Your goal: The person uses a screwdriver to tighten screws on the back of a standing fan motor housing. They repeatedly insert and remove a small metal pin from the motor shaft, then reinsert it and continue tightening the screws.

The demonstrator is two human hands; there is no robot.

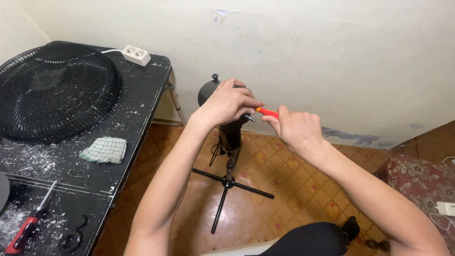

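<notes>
Above the patterned orange floor stood a black fan motor head (208, 90) on a thin black stand with spread legs (228, 182), near the wall. The left hand (227, 103) closed over the motor housing. The right hand (296, 129) gripped a small orange-handled screwdriver (266, 112), tip at the motor's shaft.

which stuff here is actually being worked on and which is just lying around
In hand:
- left hand on the fan motor head
- right hand holding the orange-handled screwdriver
- fan stand

Lying about:
- fan grille
- checked cloth
- red-handled screwdriver
- power strip
- black rings
</notes>
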